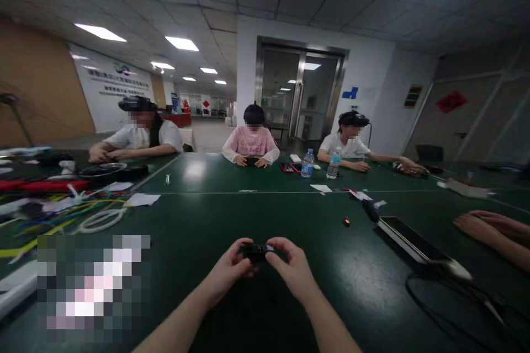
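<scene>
Between my two hands is a small black object with a lighter patch at its right end; its kind is too small and dark to make out. My left hand grips its left end, thumb in front and fingers curled behind. At the right end, my right hand pinches it between thumb and forefinger. Both hands are over the dark green table, close to its near side. Part of the object is hidden behind my fingers.
Cables and papers crowd the left. A phone-like device with black cords lies right, near a small red item. Water bottles stand farther off. Several people sit around the table; another person's hands rest at right.
</scene>
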The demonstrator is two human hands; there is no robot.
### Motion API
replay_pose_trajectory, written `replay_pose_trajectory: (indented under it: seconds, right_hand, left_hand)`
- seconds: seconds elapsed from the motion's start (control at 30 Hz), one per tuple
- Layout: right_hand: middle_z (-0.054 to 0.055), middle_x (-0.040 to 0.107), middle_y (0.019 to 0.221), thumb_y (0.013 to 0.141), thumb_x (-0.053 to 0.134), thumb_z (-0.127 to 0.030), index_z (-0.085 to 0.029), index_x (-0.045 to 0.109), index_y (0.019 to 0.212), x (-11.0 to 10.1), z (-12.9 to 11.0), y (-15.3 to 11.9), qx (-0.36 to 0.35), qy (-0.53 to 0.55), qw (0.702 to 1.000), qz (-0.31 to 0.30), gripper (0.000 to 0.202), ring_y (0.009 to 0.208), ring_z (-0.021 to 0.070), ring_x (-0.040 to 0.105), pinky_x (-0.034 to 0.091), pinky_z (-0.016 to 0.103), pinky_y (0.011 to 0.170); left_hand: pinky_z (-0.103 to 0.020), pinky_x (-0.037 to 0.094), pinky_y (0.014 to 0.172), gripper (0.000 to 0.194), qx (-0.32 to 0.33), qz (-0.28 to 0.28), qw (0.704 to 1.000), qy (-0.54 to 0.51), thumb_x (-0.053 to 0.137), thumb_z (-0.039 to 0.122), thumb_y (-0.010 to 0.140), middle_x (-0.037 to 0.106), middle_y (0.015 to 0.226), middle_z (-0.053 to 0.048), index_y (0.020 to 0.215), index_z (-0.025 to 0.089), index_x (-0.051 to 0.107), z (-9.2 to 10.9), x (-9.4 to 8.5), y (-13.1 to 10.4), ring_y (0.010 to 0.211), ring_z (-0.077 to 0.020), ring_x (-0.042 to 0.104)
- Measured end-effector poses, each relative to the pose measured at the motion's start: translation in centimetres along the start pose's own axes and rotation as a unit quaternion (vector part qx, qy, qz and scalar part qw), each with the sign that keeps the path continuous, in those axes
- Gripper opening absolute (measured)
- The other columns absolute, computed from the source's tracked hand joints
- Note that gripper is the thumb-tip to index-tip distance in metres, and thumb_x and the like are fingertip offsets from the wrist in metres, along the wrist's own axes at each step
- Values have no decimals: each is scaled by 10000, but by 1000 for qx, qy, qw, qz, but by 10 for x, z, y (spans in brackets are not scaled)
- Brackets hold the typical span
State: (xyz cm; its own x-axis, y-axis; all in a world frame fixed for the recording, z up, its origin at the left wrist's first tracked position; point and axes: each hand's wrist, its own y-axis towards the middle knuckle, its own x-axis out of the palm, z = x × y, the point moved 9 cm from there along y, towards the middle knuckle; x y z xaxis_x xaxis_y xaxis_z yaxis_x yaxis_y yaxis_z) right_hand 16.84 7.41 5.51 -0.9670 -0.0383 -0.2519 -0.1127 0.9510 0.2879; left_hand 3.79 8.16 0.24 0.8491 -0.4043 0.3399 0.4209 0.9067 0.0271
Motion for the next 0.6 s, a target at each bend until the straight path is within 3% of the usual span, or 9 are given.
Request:
replay_pose_trajectory:
  seconds: [0.13,0.33,0.6]
  right_hand:
    - [47,592,990,690,628,-222,-206,628,852,10,-4,-3,-45,-34,998,-14,163,991,208,536,385,356,917]
    - [17,586,985,712,598,-208,-247,615,861,20,2,-3,-13,-85,995,-46,155,965,200,543,405,340,873]
    - [5,578,999,725,569,-177,-248,593,857,19,-8,-6,-31,-118,990,-65,152,979,189,535,399,309,863]
  left_hand:
    - [-280,401,682,493,8,-7,1000,-5,694,321,670,586,880,-22,1083,225,442,-2,1,1,745,-139,570]
    - [-280,399,672,423,11,-31,999,15,655,282,712,590,847,-15,1074,212,447,-3,4,3,736,-134,559]
    - [-276,385,655,448,2,-27,999,38,671,323,684,581,808,-6,1060,206,457,-2,6,3,699,-128,543]
